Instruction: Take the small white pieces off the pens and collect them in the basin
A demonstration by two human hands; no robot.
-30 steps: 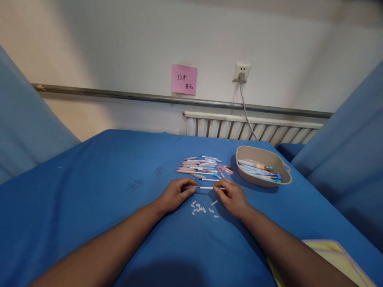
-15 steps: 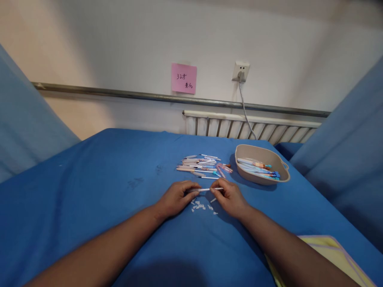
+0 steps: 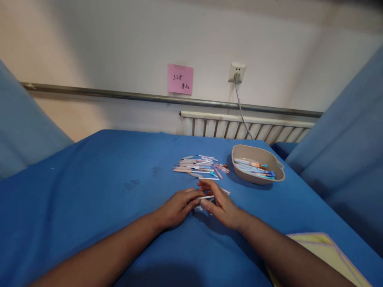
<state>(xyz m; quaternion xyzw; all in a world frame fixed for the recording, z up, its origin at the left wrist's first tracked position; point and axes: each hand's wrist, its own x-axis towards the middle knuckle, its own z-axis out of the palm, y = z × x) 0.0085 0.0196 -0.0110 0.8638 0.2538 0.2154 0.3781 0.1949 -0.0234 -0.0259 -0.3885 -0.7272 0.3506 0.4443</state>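
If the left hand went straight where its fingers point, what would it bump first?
Probably the right hand, just ahead of the left hand; depth is unclear, and a white stick shows between them.

Beyond my grip lies the pile of pens, with the basket of pens farther right on the sheet.
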